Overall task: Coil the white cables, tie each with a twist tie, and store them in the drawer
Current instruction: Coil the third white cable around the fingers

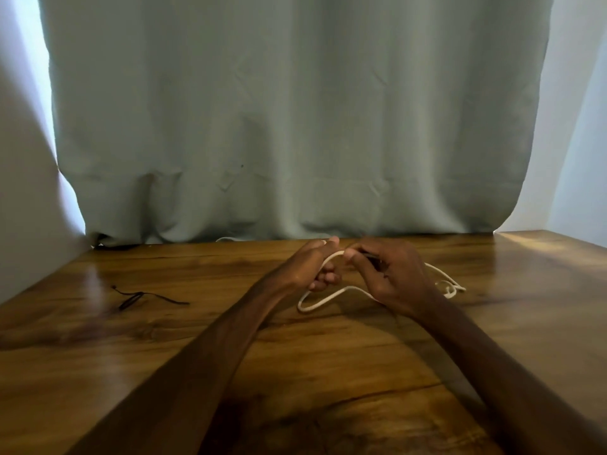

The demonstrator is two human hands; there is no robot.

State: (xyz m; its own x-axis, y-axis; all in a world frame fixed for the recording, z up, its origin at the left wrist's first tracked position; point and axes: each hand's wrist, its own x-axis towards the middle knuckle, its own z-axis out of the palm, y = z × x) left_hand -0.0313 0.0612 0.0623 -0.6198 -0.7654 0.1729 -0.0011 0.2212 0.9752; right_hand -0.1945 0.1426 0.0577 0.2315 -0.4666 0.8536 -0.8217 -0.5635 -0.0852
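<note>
Over the far middle of the worktop (328, 372), both bare forearms reach forward and the hands meet just above the wood. The left hand (308, 267) is turned palm inward, its lower fingers curled round a white cable (331, 298) and its thumb and forefinger raised at the top; its grip is closed on the cable. Just beside it, the right hand (391, 277) shows its back to the camera, its thumb and forefinger pinching the same cable where it arches between the two hands, so this grip is also narrow and holding it. One loop of the cable hangs down from the left hand onto the worktop. From there it runs on beneath the right hand and shows again past the right wrist, where it ends in a small tangle on the wood.

Well apart to the left lie thin black twist ties (138, 297), loose on the worktop. A pale green curtain (295, 126) hangs along the far edge, with bright wall (584, 159) at its right.

Something dark sits within the right hand's fingers; it is too small to identify. A short white curve (226, 239) peeks from under the curtain hem, mostly hidden.
</note>
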